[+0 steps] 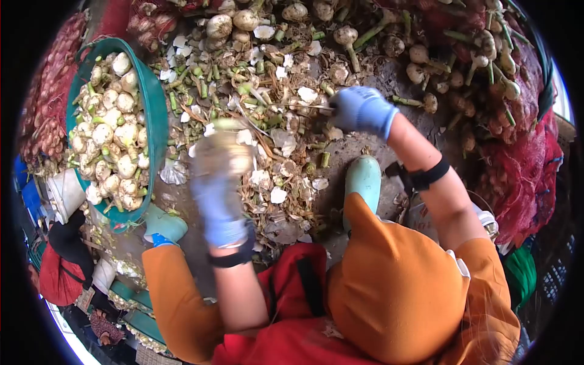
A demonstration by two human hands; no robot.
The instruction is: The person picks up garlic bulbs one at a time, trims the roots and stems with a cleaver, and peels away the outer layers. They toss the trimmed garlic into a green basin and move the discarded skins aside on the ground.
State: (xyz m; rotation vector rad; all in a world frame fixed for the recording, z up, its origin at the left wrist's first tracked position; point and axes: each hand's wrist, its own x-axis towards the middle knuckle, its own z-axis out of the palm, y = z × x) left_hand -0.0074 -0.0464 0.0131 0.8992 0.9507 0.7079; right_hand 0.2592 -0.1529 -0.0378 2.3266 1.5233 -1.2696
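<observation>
The gloved left hand [217, 198] is showing blurred, its grip pinching a pale bulb [240, 159] above the scraps [277, 146] that are covering the floor, near a green basin [156, 103] where heaped bulbs [112, 134] are lying. The gloved right hand [363, 111] is hovering over the right edge of those scraps, beyond a turquoise boot [364, 176]; its fingers are curling inward, but blur is hiding whether that grip is pinching anything, so I cannot tell

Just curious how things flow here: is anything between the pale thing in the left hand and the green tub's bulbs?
The wall of the green tub stands between the blurred pale thing in the left hand and the white bulbs; nothing else visible does.
</observation>
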